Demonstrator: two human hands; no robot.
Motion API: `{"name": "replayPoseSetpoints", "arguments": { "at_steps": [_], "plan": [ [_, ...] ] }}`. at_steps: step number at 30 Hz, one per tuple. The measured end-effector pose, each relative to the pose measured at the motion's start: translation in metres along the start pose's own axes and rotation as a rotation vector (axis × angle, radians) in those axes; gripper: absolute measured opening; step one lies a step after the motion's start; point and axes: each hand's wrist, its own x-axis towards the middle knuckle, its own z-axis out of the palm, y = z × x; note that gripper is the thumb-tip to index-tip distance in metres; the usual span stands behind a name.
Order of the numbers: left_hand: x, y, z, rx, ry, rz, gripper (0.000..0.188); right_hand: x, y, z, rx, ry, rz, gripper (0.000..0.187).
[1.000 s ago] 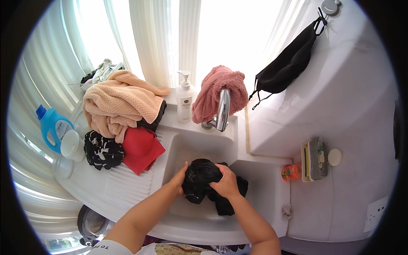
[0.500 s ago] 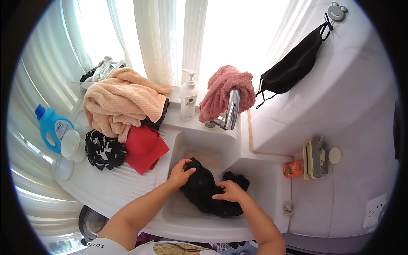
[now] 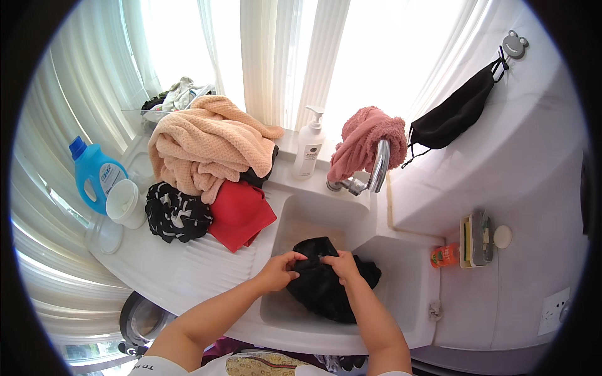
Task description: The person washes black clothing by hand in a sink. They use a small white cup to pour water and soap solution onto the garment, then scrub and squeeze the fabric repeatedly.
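A wet black garment (image 3: 323,291) lies bunched in the white sink (image 3: 276,313); its exact kind I cannot make out. On its left upper edge, my left hand (image 3: 280,272) pinches the cloth between thumb and fingers. My right hand (image 3: 342,266) grips the same edge a little to the right, so a short stretch of fabric runs between the two hands. Behind the garment stands the chrome faucet (image 3: 379,168), with a pink towel (image 3: 367,143) draped over it.
On the left ledge lie a peach towel (image 3: 207,144), a red cloth piece (image 3: 241,214) and a black-and-white patterned cloth (image 3: 177,213). Nearby stand a blue detergent bottle (image 3: 97,175), a white tub (image 3: 125,203) and a pump bottle (image 3: 308,150). A black mask (image 3: 454,109) hangs at right.
My hands have come closer together at the garment's upper edge, and the cloth is gathered between them. The whole view has shifted, so surroundings appear farther right.
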Motion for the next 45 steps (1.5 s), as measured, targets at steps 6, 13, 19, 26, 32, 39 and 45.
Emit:
{"name": "replayPoseSetpoints", "arguments": {
  "at_steps": [6, 13, 19, 26, 32, 39, 45],
  "plan": [
    [-0.057, 0.084, -0.056, -0.218, -0.049, 0.415, 0.035, -0.118, -0.111, 0.036, 0.22, -0.037, -0.441, 0.021],
    [-0.116, 0.061, -0.17, -0.093, 0.265, 0.465, 0.03, -0.119, -0.082, 0.162, -0.401, -0.066, -0.925, 0.031],
    [-0.114, 0.008, -0.181, 0.245, 0.648, 0.558, 0.041, -0.091, -0.06, 0.211, -0.954, 0.212, -0.808, 0.11],
    [-0.124, 0.014, -0.16, 0.824, 0.513, 0.638, 0.063, -0.104, -0.036, 0.222, -1.064, 0.076, -0.785, 0.127],
    [-0.125, -0.017, -0.168, 0.903, 0.59, 0.604, 0.043, -0.094, -0.058, 0.201, -0.578, -0.176, -0.747, 0.094],
    [-0.124, 0.035, -0.159, 0.997, 0.505, 0.337, 0.049, 0.016, -0.063, 0.203, -0.536, 0.643, -0.686, 0.095],
    [-0.114, 0.013, -0.156, 0.98, 0.541, 0.532, 0.057, 0.01, -0.089, 0.205, -0.282, 0.381, -0.493, 0.053]
  ]
}}
